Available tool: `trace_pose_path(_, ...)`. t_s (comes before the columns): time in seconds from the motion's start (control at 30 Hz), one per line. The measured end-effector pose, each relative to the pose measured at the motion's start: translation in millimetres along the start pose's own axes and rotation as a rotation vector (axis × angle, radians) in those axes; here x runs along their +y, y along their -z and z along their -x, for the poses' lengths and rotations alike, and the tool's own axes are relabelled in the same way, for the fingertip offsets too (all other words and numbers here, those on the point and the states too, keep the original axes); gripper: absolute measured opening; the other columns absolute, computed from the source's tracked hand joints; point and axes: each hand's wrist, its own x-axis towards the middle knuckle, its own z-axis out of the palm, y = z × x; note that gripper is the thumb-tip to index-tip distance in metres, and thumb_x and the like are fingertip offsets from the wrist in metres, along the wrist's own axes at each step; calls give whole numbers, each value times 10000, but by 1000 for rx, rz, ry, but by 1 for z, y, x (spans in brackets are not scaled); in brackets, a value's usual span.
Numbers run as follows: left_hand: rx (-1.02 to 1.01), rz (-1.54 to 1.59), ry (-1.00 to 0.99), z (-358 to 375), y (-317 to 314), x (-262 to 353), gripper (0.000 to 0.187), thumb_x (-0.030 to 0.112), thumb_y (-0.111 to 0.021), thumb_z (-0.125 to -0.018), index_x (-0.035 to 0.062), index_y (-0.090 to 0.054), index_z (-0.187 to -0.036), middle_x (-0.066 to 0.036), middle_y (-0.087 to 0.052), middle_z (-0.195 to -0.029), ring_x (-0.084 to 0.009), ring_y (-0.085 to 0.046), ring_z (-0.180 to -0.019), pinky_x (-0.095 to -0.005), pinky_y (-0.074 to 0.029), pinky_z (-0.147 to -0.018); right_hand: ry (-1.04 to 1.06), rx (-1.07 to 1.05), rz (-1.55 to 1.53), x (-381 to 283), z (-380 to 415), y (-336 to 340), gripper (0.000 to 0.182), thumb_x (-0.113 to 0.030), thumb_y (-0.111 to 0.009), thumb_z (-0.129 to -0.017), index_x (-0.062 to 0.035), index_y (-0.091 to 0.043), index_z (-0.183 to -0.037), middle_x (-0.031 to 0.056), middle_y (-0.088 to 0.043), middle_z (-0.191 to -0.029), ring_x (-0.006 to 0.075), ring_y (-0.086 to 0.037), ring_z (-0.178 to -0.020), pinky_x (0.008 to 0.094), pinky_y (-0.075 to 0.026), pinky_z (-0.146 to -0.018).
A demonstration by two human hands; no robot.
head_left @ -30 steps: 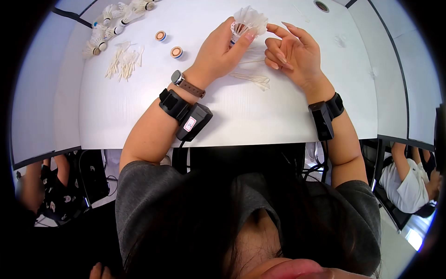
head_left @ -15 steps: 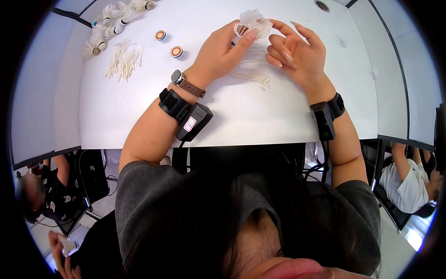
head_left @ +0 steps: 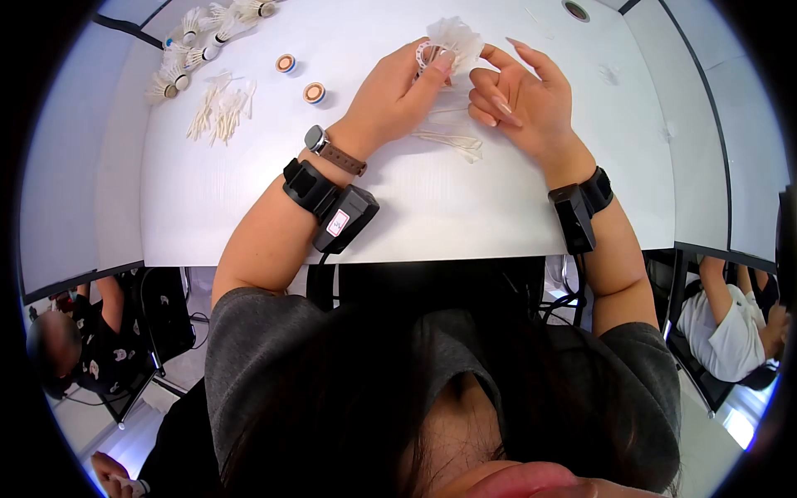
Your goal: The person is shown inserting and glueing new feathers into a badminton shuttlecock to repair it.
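Observation:
My left hand (head_left: 392, 93) grips a white feather shuttlecock (head_left: 451, 40) near its base, above the far middle of the white table (head_left: 249, 207). The feather skirt points away from me. My right hand (head_left: 523, 95) is just to the right of it, fingers spread and curled, with the fingertips close to the shuttlecock's feathers. A few loose white feathers (head_left: 455, 141) lie on the table under and between both hands. Black sensor bands sit on both wrists.
Two cork shuttlecock bases (head_left: 314, 92) stand left of my hands. A heap of loose feathers (head_left: 220, 108) lies further left. Several finished shuttlecocks (head_left: 193, 46) are at the far left corner. A round hole (head_left: 574, 10) is at the far right. Other people sit beside the table.
My left hand has turned the shuttlecock a little and lifted it slightly. My right hand's fingers have shifted closer to the feathers. A person at the lower left has moved.

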Motion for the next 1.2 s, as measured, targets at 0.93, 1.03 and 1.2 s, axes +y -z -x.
trace_pose_path(0.93, -14, -74, 12, 1, 3, 2, 351, 289, -445, -1060, -21, -559, -1180, -76, -637, -890, -136, -563, -780, -269, -469, -747, 73, 90, -104, -7, 2, 4, 551, -430, -365, -1000, 31, -516, -1262, 8, -387, -587, 116, -304, -491, 284, -374, -616)
trace_pose_path(1.03, 26, -42, -18, -1, 0, 3, 359, 320, -454, -1047, -11, -579, -1106, -95, -621, -835, -184, -555, -720, -307, -460, -694, 47, 68, 18, -3, 1, -1, 526, -417, -366, -1007, 26, -520, -1246, 37, -436, -587, 127, -313, -475, 290, -406, -616)
trace_pose_path(1.2, 63, 3, -84, 0, -2, -2, 401, 347, -406, -1063, -7, -594, -1049, -118, -611, -837, -227, -568, -746, -334, -466, -716, 29, 78, 124, -1, 0, -4, 479, -415, -403, -1000, 1, -555, -1184, 62, -467, -576, 140, -318, -446, 286, -426, -603)
